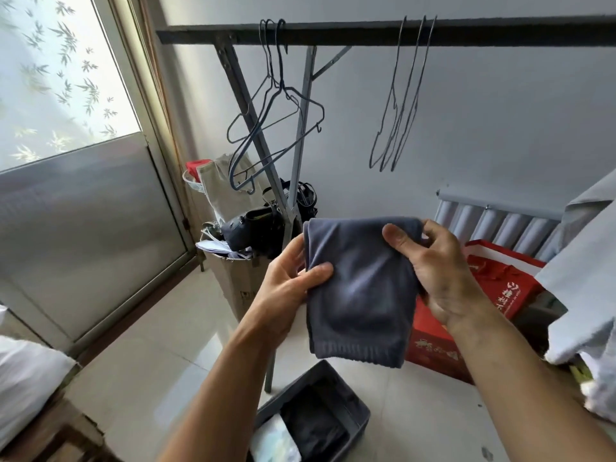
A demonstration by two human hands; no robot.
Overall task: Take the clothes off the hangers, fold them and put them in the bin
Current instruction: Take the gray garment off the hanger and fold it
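Sweater [361, 288]: blue-grey knit, folded into a rectangle with the ribbed hem at the bottom. It is held up in the air, in front of the rack and above the bin.

Left hand [290, 285]: pinches the sweater's left edge, thumb on the front and fingers behind.

Right hand [436, 271]: grips the upper right corner, thumb pressed on the front and fingers curled round the back.

Bin [346, 391]: grey plastic, on the tiled floor [160, 355] below the hands. It holds dark folded clothes and a pale patterned piece.

Hangers: three dark wire ones [276, 105] hang at the left of the black rail [366, 31]. Three thin wire ones [400, 105] hang further right.

Cardboard box [233, 281]: stands behind the left hand by the rack leg, with a black bag [246, 226] on top.

Red box [500, 285]: sits on the floor to the right.
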